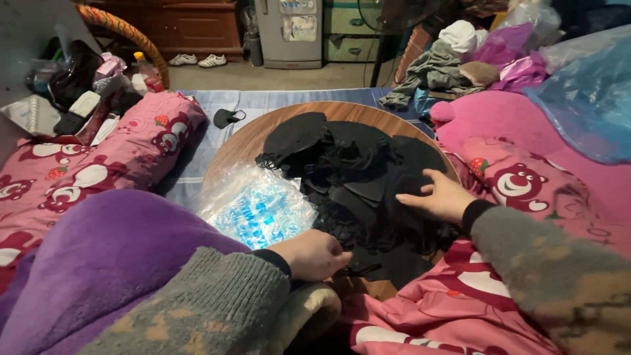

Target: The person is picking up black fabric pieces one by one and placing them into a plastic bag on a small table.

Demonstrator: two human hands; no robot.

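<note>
A heap of black face masks (355,171) covers most of a round wooden table (243,141). My right hand (442,195) lies flat on the right side of the heap, fingers spread over the masks. My left hand (314,255) is closed at the heap's near edge, pinching a black mask there. A stack of clear plastic bags with blue print (259,207) sits on the table's left part, beside my left hand. Both arms wear grey knit sleeves.
A single black mask (227,118) lies on the blue sheet beyond the table. Pink cartoon-print blankets (98,164) flank both sides, a purple blanket (112,256) covers my lap. Clothes and plastic bags (499,52) pile at the back right; clutter (79,85) sits at the back left.
</note>
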